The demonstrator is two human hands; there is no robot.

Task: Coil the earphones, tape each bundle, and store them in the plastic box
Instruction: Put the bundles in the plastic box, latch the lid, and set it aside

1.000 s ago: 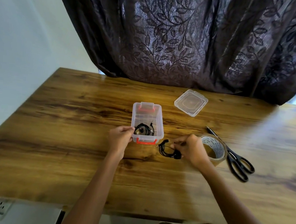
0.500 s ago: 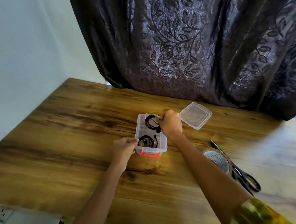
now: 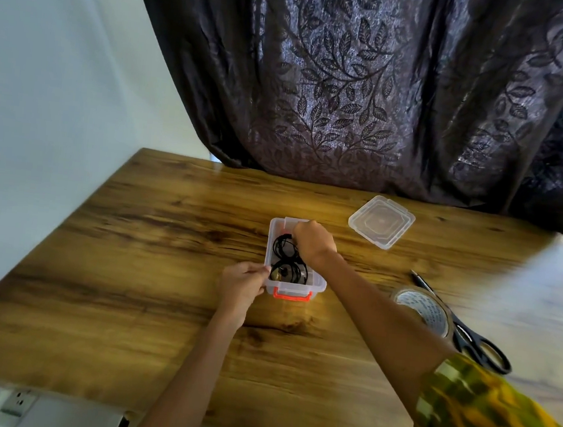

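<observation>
We are at the storing step. The clear box [image 3: 271, 243] sits at the centre of the frame on the table [image 3: 130, 267], open, its orange latch toward us. Two black bundles lie inside: the near coil [image 3: 288, 272] at the latch end and the far coil [image 3: 282, 246] just beyond it, the two apparently touching.

Our left hand [image 3: 242, 285] pinches the box's near-left corner, thumb and fingertips closed on the wall. Our right hand [image 3: 311, 242] is over the far end of the box, fingers curled down onto the far coil. It seems to grip that coil, though the knuckles hide the fingertips.

We judge the earphones very light, limp and a little springy. A coil will try to open where it is not taped, and loose ends can snag the other bundle. The best hold is a pinch across the whole bundle at its wrap, not on a single strand or an earbud. Pressing it flat against the floor of the box should settle it.

The box is light, thin and smooth, so it would skate on the wood without that left-hand pinch. Squeezing the wall hard would flex it.

The lid [image 3: 381, 221] lies upper right of the box, well apart. The tape [image 3: 423, 311] and scissors [image 3: 477, 342] lie together at the right.
</observation>
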